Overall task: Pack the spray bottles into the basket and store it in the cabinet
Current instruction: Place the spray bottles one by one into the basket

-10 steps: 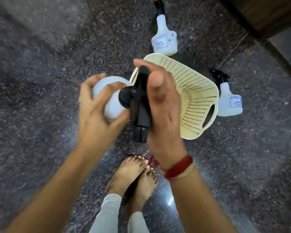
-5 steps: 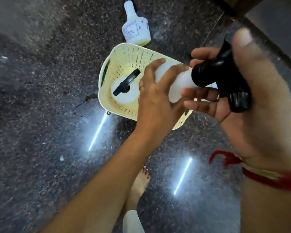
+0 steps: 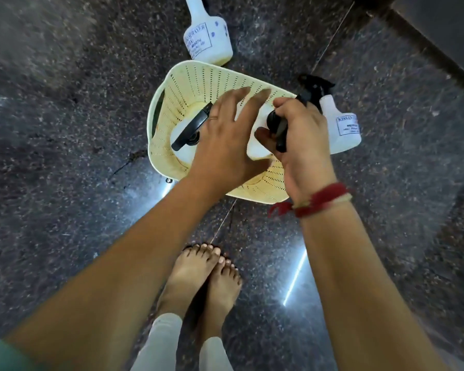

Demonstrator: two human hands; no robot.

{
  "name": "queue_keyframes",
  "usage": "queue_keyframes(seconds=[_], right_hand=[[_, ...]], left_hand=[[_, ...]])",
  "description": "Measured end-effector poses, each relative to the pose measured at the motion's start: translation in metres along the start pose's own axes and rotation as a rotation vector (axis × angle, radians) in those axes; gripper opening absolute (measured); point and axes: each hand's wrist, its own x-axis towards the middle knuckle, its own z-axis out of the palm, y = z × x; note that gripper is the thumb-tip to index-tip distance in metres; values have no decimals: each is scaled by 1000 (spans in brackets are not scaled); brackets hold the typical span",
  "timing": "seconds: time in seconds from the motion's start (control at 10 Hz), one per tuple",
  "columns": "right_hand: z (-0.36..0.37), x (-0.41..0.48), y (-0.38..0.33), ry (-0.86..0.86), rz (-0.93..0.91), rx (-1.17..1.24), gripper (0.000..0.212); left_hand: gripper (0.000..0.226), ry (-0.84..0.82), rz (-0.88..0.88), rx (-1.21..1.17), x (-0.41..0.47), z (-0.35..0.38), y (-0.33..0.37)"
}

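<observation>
Over the cream basket [image 3: 198, 84] on the dark floor [image 3: 65, 129], the right hand [image 3: 300, 137] grips the black neck and trigger of a white spray bottle [image 3: 257, 147], its body pointing down into the basket, long axis near upright. The left hand [image 3: 225, 135] lies spread, fingers loose against that bottle's side, steadying it. One bottle [image 3: 184, 135] already stands inside to the left; two more wait outside, one beyond the far rim [image 3: 209, 38], one just right of the basket [image 3: 340, 127], nearer the right hand
</observation>
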Motion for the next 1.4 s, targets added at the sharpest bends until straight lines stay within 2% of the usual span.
queue_keyframes(seconds=[0.1,0.2,0.3,0.4,0.5,0.7,0.9,1.1,1.2,1.3,1.4], right_hand=[[7,17,12,57,45,46,4],[16,30,14,65,108,155,5],[28,37,14,65,139,251,9],[39,41,17,33,166,309,11],[48,42,21,1,184,313,15],[58,43,27,-86,166,343,13],[53,43,37,-188,117,274,6],[47,39,40,-153,129,323,10],[44,39,36,-93,73,79,15],[42,39,26,-36,-26,-376,8],[40,37,11,-71,-185,-846,14]], left_hand=[[93,56,67,205,-8,-25,-17],[82,211,-42,367,-3,-37,-38],[68,14,-280,423,2,-35,-53],[33,-79,-289,391,0,-23,-61],[22,-23,-273,305,-4,-17,-68],[21,-70,-250,268,-7,-23,-69],[22,-92,-293,277,-17,-23,-69],[24,-106,-268,268,-20,-26,-70],[23,-103,-251,300,-20,-25,-72],[21,-99,-254,324,-21,-24,-71],[20,-99,-256,327,-21,-24,-71]])
